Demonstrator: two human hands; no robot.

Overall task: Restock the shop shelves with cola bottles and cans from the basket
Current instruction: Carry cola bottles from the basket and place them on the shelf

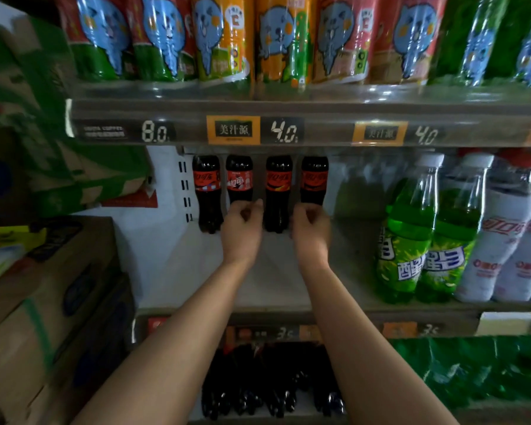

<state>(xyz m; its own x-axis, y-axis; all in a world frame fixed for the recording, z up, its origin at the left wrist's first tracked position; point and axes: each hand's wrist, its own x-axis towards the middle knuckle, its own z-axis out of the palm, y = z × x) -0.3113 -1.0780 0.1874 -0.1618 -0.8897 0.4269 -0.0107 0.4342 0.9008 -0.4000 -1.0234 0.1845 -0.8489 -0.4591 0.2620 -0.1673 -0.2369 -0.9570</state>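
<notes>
Several cola bottles with red labels stand in a row at the back of the middle shelf [196,271]. The row's first bottle [207,191] and third bottle [278,194] stand free. My left hand [242,228] curls round the lower part of the second bottle [239,177]. In the same way, my right hand [311,231] grips the lower part of the fourth bottle [314,179]. Both held bottles are upright, and the hands hide their bases. No basket is in view.
Green soda bottles [408,240] and white bottles [500,250] fill the shelf's right side. Cartoon-labelled bottles [221,41] line the shelf above. More dark cola bottles [258,381] sit on the shelf below. Cardboard boxes [43,302] are stacked at the left.
</notes>
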